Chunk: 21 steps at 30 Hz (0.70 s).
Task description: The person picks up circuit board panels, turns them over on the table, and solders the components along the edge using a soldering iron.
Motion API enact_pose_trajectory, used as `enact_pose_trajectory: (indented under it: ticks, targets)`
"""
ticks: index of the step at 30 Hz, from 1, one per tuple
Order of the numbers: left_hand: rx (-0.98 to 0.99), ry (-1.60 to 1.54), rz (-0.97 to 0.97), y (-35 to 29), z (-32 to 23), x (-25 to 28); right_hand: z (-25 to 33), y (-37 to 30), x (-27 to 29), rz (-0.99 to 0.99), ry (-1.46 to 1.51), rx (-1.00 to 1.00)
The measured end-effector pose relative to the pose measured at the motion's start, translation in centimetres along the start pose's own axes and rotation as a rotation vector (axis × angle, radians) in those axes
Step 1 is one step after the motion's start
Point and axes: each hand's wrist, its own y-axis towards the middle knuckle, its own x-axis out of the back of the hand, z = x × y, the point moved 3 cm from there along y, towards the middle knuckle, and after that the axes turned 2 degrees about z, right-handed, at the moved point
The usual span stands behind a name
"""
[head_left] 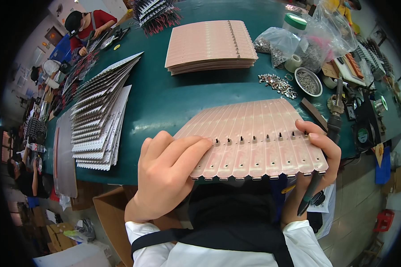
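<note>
My two hands hold a pink panel of joined circuit board strips (254, 129) tilted over the near table edge. A row of small dark switches crosses it, and metal connectors line its near edge. My left hand (165, 169) is closed on the left side, fingertips on top near the switch row; its thumb is hidden. My right hand (323, 149) grips the right edge, with fingertips over the top. A dark rod-like tool, seemingly a soldering iron (334, 124), runs past the right palm, its tail below the hand; the hand hides its middle.
A stack of pink panels (205, 44) stands on the green table (160, 102). Fanned whitish panels (102, 120) lie left. At right are loose metal parts (278, 84), a metal bowl (308, 82), plastic bags (276, 40) and a solder spool (380, 104). A co-worker (87, 26) sits far left.
</note>
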Motion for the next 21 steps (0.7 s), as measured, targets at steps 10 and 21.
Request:
enact_pose_trajectory:
  ticks: [10,21]
  targets:
    - [-0.002,0.001,0.024,-0.1,-0.14,0.48,0.11,-0.14,-0.02,-0.018,0.061,-0.023]
    - [0.027,-0.001,0.019,-0.08,-0.44,0.65,0.2,0.18,0.29,0.043,0.098,0.022]
